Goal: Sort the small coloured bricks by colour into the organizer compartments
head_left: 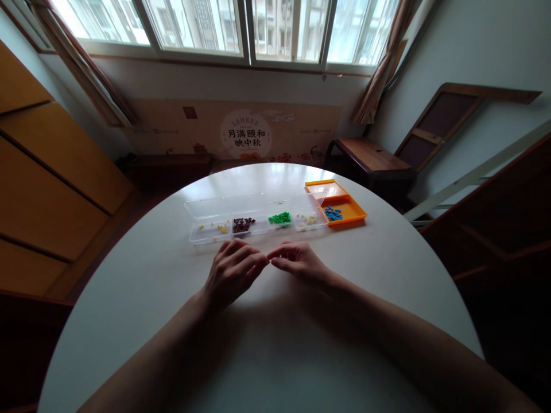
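Observation:
Over the middle of the table, my left hand (236,265) and my right hand (299,258) meet fingertip to fingertip. Both are closed in a pinch; a speck of red shows where they touch, too small to name. Just beyond them lies a clear plastic compartment box (258,229) with its lid folded back. Its sections hold yellow pieces (221,228), dark brown pieces (243,224), green pieces (279,218) and cream pieces (306,219). To the right of it, an open orange case (353,213) contains small blue pieces (333,213).
A round white table (150,275) fills the foreground. Behind its far right edge stands a wooden chair (374,155). Wooden cabinets (51,189) line the left, and a printed cardboard panel (172,123) is below the windows.

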